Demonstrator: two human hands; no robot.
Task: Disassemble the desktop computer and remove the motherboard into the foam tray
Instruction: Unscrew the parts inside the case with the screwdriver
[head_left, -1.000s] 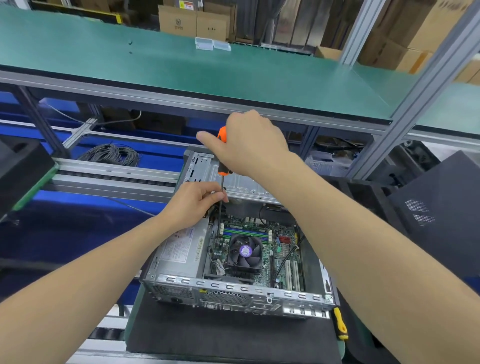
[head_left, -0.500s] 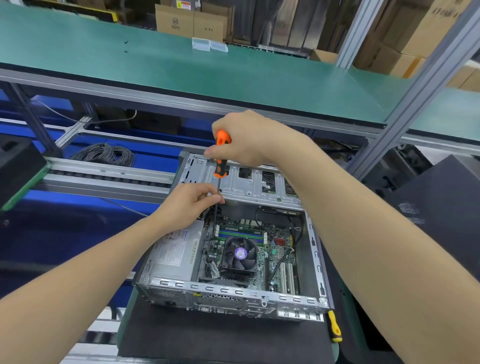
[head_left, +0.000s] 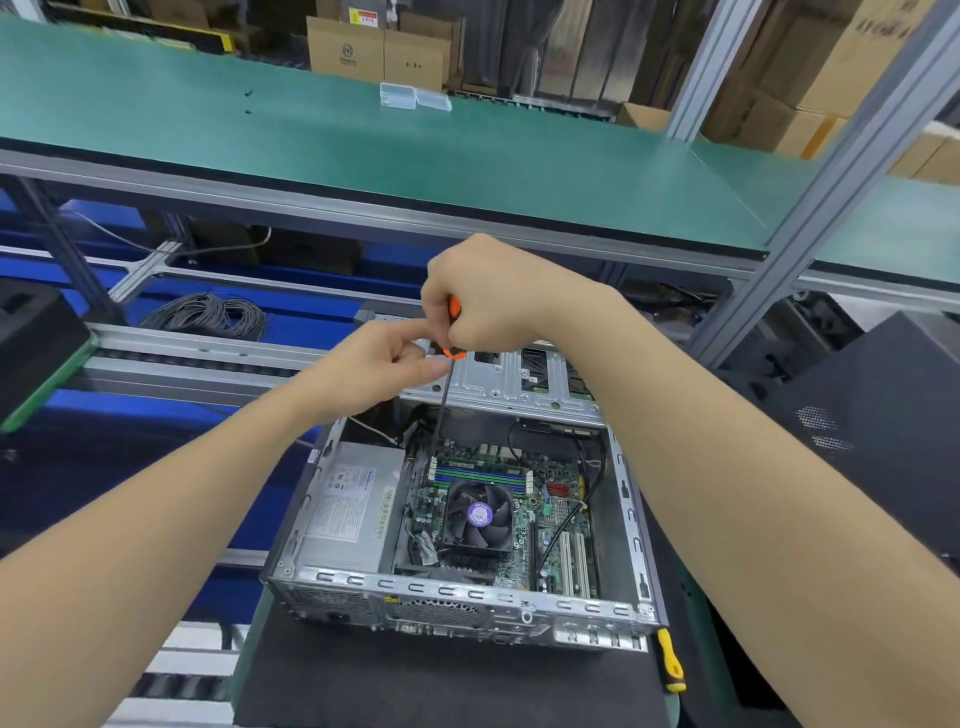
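Observation:
The open desktop case (head_left: 457, 587) lies on a black mat (head_left: 441, 680), with the green motherboard (head_left: 553, 501), its black CPU fan (head_left: 478, 514) and a grey power supply (head_left: 348, 504) inside. My right hand (head_left: 488, 296) grips the orange handle of a screwdriver (head_left: 441, 405). Its dark shaft slants down to the motherboard's far-left corner. My left hand (head_left: 379, 364) is raised beside it, thumb and curled fingers pinching the shaft just under the handle. A metal drive cage (head_left: 511, 382) stands folded up at the case's far side.
A yellow-handled screwdriver (head_left: 670, 660) lies on the mat by the case's near-right corner. Black foam (head_left: 36, 338) sits at the left, and a dark vented panel (head_left: 878, 415) at the right. A green shelf (head_left: 415, 161) overhangs behind, and coiled cables (head_left: 208, 314) lie below it.
My left hand has slid up the shaft from near the case opening to just below the handle. The right hand stays on the handle; the view has shifted slightly.

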